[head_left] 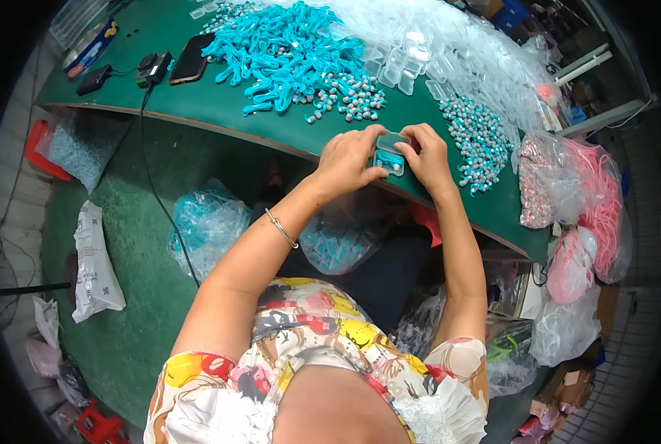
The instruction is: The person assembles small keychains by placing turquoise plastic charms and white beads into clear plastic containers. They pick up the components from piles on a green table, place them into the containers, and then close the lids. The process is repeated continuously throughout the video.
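A small clear plastic box [398,171] sits at the table's near edge between my two hands, its lid [395,140] raised. Inside it lies a teal corded piece [388,158] with small greyish parts. My left hand [347,157] grips the box from the left, thumb low and fingers by the lid. At the right side, my right hand [428,154] has its thumb and fingers closed on the lid and box edge. Beyond them is a heap of bundled teal cords [289,48]. Small grey-and-teal plugs [356,96] lie close in front, and more such plugs [478,140] lie to the right.
Many clear boxes [400,66] are heaped at the back of the green table [197,100]. A phone [191,59] and a black charger [153,68] with a hanging cable lie left. Bags of pink cords [600,214] hang over the right edge. Filled bags [208,222] stand below.
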`<state>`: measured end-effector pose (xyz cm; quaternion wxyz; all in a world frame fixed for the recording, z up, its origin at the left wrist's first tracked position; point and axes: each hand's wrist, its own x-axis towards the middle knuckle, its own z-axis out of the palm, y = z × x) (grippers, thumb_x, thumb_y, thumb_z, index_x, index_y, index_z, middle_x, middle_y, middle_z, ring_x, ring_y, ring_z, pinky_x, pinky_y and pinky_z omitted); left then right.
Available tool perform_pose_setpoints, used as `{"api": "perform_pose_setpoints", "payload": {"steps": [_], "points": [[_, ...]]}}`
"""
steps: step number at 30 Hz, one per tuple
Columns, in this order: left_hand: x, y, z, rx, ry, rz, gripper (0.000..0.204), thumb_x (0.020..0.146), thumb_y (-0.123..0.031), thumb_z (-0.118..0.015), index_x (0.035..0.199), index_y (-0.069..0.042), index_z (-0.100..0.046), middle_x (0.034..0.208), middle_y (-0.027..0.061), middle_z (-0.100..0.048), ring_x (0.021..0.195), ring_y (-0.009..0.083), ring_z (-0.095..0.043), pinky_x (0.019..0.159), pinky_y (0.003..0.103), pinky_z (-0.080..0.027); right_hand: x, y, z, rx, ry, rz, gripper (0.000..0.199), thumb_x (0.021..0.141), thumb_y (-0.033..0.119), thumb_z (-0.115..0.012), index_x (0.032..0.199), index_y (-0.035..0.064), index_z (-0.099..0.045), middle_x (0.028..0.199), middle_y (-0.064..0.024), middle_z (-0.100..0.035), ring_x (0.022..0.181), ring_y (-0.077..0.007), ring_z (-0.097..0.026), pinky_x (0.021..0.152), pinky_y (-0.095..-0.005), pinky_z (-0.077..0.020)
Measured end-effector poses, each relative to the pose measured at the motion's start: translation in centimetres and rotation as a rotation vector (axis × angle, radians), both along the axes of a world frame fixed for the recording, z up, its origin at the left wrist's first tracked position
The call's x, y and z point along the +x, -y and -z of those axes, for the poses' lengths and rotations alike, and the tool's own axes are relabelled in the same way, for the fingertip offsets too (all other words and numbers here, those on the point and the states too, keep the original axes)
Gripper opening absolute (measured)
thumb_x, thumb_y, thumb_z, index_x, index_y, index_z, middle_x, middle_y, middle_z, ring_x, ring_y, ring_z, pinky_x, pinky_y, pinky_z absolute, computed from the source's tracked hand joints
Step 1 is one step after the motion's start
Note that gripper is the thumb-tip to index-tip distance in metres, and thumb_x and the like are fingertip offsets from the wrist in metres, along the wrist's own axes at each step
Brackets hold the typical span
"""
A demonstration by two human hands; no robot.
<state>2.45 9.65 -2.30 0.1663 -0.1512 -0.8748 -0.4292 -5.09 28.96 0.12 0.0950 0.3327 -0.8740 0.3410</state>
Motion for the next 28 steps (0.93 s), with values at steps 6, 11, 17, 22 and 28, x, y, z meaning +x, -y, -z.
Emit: {"api": "perform_pose_setpoints", "payload": {"steps": [6, 11, 17, 22, 28], "points": [[-0.3, 0.0, 1.0, -0.11, -0.156, -0.014, 0.06, 0.073, -0.031, -0.081, 0.125, -0.012, -0.057, 0.085, 0.0051, -0.059, 0.087, 0.0285, -0.06, 0.075, 0.043, -0.047, 3.0, -1.1, 0.3, -0.043, -0.161, -0.155, 0.025, 0.079, 0.006, -0.072, 0.103, 0.0015, -0.066, 0.096, -0.0141, -0.063, 0.085, -0.0318, -0.064, 0.074, -0.0398, -0.0519], [-0.5, -0.3, 1.6, -0.164, -0.212, -0.039, 0.03, 0.086, -0.031, -0.069, 0.11, -0.013, -0.065, 0.092, 0.0072, -0.06, 0.091, 0.0312, -0.061, 0.076, 0.043, -0.048, 3.7, -1.2, 1.7, -0.004, -0.194, -0.104, 0.031, 0.08, 0.006, -0.072, 0.11, 0.0028, -0.065, 0.098, -0.0151, -0.061, 0.092, -0.0338, -0.061, 0.078, -0.0413, -0.0506], [-0.9, 0.4, 2.0, -0.078, -0.218, 0.03, 0.019, 0.09, -0.027, -0.065, 0.096, -0.01, -0.067, 0.086, 0.0079, -0.062, 0.082, 0.0323, -0.062, 0.069, 0.044, -0.048, 3.7, 0.0, 2.0, -0.105, -0.043, -0.12, 0.017, 0.086, 0.01, -0.068, 0.1, 0.0011, -0.066, 0.086, -0.0131, -0.059, 0.076, -0.0302, -0.059, 0.066, -0.0373, -0.0477], [-0.6, 0.7, 1.7, -0.054, -0.156, 0.049, 0.022, 0.091, -0.03, -0.063, 0.09, -0.008, -0.067, 0.082, 0.0095, -0.062, 0.079, 0.033, -0.062, 0.066, 0.044, -0.047, 3.6, 0.0, 1.6, -0.132, 0.018, -0.17, 0.015, 0.086, 0.009, -0.068, 0.099, 0.0009, -0.067, 0.083, -0.0115, -0.06, 0.072, -0.0253, -0.059, 0.063, -0.0334, -0.0466], [-0.9, 1.1, 1.7, -0.037, -0.079, 0.112, 0.028, 0.089, -0.036, -0.066, 0.094, -0.008, -0.067, 0.086, 0.0109, -0.063, 0.086, 0.0313, -0.063, 0.075, 0.045, -0.046, 1.9, -0.7, 1.5, -0.16, 0.088, -0.23, 0.017, 0.086, 0.009, -0.068, 0.102, 0.0022, -0.07, 0.083, -0.0074, -0.06, 0.071, -0.017, -0.058, 0.064, -0.0294, -0.0453]]}}
